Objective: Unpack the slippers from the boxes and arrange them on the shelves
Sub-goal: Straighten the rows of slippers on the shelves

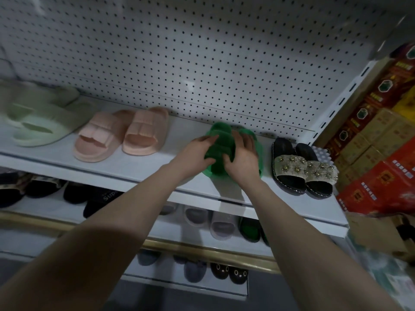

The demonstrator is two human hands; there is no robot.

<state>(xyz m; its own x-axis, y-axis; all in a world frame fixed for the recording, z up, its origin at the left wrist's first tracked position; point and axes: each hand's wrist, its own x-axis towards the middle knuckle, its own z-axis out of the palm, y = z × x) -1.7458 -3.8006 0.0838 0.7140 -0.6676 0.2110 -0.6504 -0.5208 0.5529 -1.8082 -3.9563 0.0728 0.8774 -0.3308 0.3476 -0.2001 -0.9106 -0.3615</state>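
Observation:
A pair of translucent green slippers (221,140) rests on the top white shelf (143,167), between a pink pair and a studded black pair. My left hand (197,153) grips the left side of the green pair. My right hand (241,153) lies over the strap of the same pair, thumb tucked under it. Part of the right green slipper shows behind my right hand, against the pegboard.
Pale green slippers (40,117) and pink slippers (121,133) stand to the left, black studded slippers (303,167) to the right. Lower shelves hold dark, grey and green pairs (220,223). Stacked cartons (377,140) fill the right side. The pegboard (202,59) backs the shelf.

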